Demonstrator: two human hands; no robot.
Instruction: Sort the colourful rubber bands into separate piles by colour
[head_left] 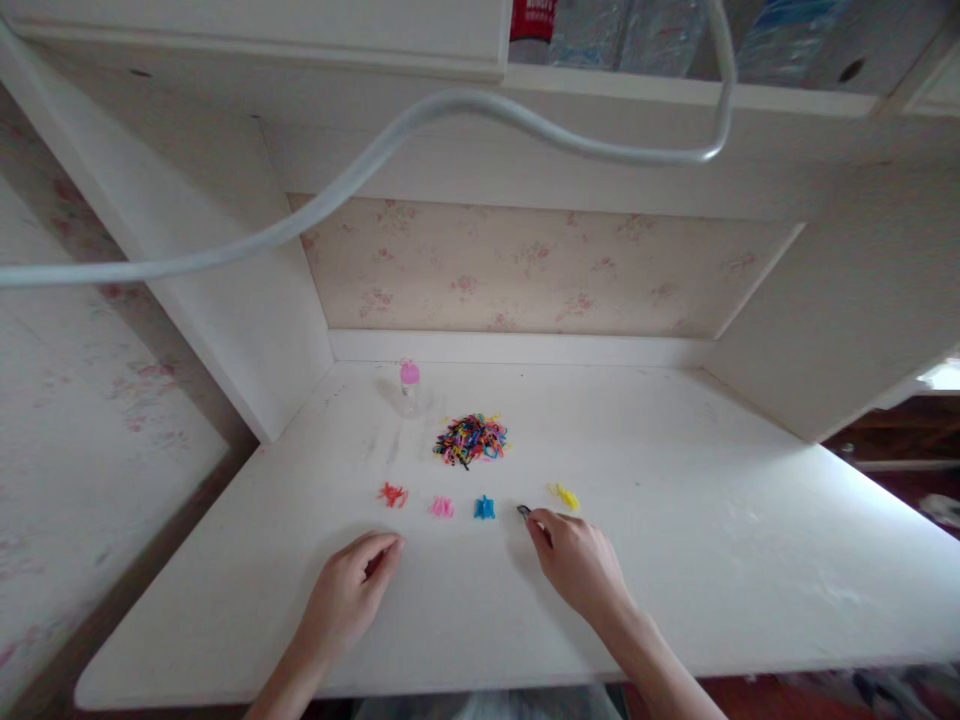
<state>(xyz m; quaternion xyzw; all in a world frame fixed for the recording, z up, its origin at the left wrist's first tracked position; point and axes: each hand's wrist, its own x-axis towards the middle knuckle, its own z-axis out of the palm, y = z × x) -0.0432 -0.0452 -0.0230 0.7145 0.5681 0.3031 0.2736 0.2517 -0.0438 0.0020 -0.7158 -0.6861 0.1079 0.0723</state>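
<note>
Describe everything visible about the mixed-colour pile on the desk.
The mixed-colour pile is a loose, tangled heap of many small, thin strands or loops, possibly elastic bands. Black, yellow, pink, red and blue show; single pieces are too small to count. It lies directly on the white desk, beyond the small blue bunch and to the right of the clear, pink-topped container, with a few ends straggling at its edges. Neither hand touches it.
</note>
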